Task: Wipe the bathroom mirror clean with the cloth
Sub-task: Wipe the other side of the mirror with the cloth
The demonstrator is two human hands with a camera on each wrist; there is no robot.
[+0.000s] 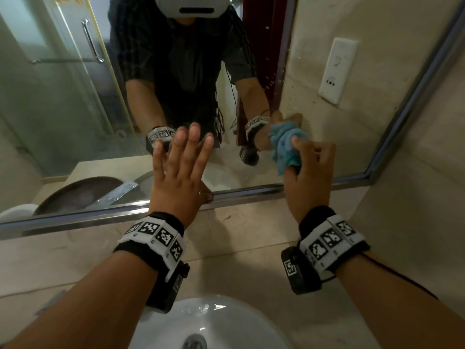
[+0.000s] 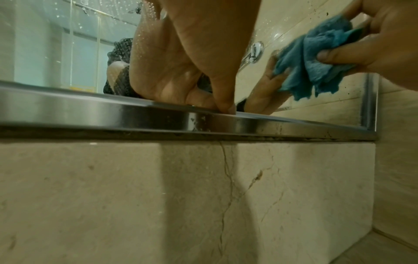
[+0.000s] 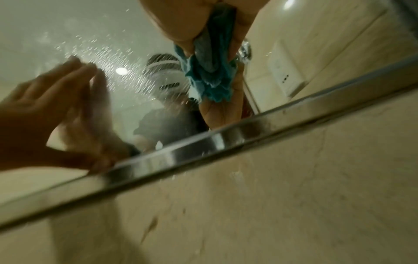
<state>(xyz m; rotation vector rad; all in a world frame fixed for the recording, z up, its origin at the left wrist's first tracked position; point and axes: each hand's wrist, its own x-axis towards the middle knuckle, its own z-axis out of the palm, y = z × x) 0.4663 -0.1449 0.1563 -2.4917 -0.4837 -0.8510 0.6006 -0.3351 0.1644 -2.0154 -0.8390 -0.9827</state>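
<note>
The mirror (image 1: 75, 109) has a steel frame (image 1: 251, 192) and fills the wall above the counter; spots and streaks speckle its glass (image 3: 95, 53). My left hand (image 1: 181, 167) lies flat against the lower glass with fingers straight, its thumb (image 2: 226, 105) down on the frame. My right hand (image 1: 312, 167) grips a bunched blue cloth (image 1: 286, 147) and holds it against the glass near the lower right corner. The same cloth (image 2: 316, 59) shows in the left wrist view, and it hangs from my fingers in the right wrist view as a blue wad (image 3: 210, 71).
A white basin (image 1: 211, 323) sits below my wrists, set in a beige marble counter (image 1: 63, 260) with a marble backsplash (image 2: 181, 196). A beige tiled side wall (image 1: 415, 197) meets the mirror on the right. The glass reflects a shower door, a wall socket and me.
</note>
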